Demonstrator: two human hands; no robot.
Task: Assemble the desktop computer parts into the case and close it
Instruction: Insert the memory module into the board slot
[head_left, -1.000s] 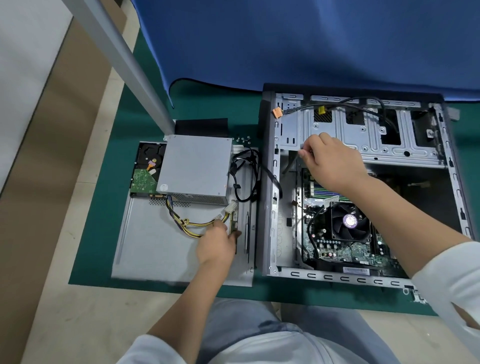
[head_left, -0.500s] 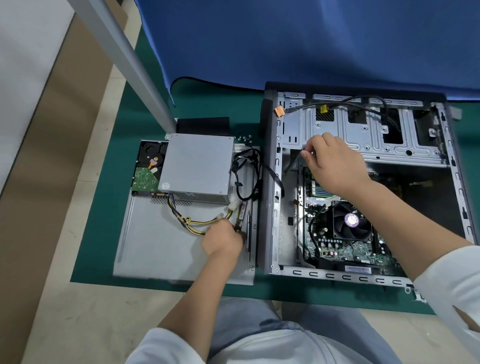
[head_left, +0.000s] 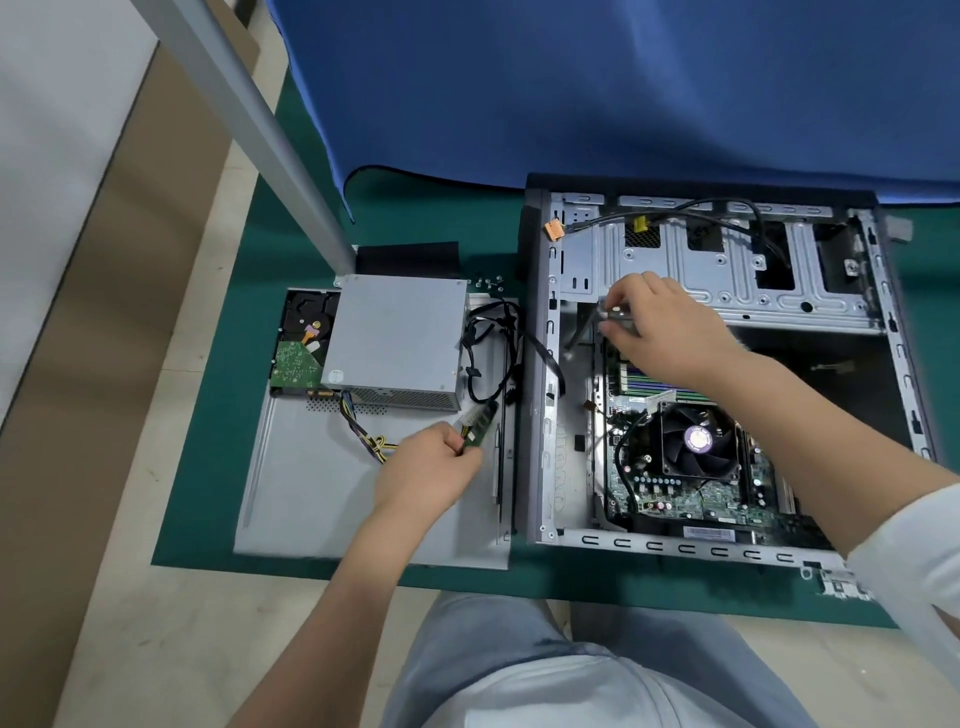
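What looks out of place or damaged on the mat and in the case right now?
Nothing looks damaged. The power supply sits partly on top of the hard drive on the side panel, outside the open case, with cables loose. The left hand pinches a memory stick.

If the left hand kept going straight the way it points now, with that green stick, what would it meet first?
Probably the black cable bundle beside the power supply. The left hand points the RAM stick up and right toward it; the case wall follows. Depth is unclear.
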